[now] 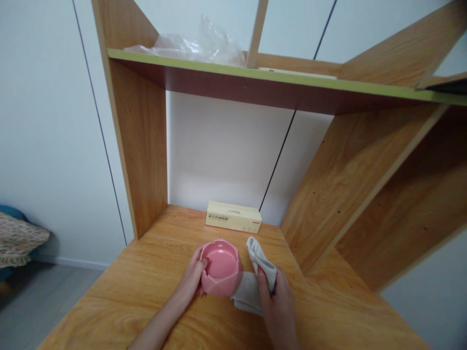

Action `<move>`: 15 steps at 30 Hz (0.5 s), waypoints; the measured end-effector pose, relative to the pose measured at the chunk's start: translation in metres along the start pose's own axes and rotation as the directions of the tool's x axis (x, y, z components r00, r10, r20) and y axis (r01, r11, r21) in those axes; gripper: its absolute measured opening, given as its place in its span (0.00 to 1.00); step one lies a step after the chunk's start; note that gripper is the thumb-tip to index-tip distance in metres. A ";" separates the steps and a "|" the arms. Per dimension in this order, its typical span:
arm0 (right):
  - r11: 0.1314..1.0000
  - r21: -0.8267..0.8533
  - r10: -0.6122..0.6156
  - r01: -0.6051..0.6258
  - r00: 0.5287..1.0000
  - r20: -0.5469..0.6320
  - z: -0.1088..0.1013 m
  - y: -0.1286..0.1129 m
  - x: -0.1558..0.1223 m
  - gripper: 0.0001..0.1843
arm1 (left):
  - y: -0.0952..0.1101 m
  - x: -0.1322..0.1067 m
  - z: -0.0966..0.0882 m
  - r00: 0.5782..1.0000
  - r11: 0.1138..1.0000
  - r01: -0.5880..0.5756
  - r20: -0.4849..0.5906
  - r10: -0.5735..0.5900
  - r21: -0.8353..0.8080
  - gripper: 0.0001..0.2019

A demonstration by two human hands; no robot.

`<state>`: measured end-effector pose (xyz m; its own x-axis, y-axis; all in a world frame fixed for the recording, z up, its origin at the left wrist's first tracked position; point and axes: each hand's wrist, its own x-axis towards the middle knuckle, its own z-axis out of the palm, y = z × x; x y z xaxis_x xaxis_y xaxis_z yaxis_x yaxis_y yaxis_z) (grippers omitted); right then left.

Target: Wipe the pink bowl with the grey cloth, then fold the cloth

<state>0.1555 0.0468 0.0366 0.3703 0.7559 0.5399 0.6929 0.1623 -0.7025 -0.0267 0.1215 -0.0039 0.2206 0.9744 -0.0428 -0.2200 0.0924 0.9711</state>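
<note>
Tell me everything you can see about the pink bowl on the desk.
The pink bowl is small, round and glossy, looking like ceramic or plastic, with notches in its thick rim. It looks empty and sits opening-up on the wooden desk. The left hand grips its left side; a grey cloth touches its right side.

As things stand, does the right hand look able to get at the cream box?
Probably yes: beyond the grey cloth it grips, only bare desk lies between the right hand and the cream box. The pink bowl, held by the left hand, sits off to one side.
</note>
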 end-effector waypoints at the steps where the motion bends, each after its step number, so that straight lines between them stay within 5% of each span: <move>1: 1.000 -0.002 -0.015 0.015 1.000 0.003 0.000 0.000 -0.001 0.12 | -0.001 -0.001 0.001 1.000 1.000 -0.007 -0.029 0.007 -0.009 0.25; 8: 0.996 -0.045 -0.080 0.079 0.997 -0.018 0.004 0.003 -0.005 0.14 | -0.005 -0.002 0.004 0.993 0.999 0.020 -0.115 -0.025 -0.043 0.25; 15: 0.980 -0.108 -0.168 0.169 0.986 0.017 0.009 0.019 -0.010 0.15 | -0.013 -0.001 0.008 0.984 0.988 -0.132 -0.131 0.120 -0.085 0.22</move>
<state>0.1599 0.0480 0.0137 0.2382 0.7283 0.6426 0.8083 0.2181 -0.5468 -0.0167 0.1175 -0.0143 0.0664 0.9968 0.0442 -0.3273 -0.0201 0.9447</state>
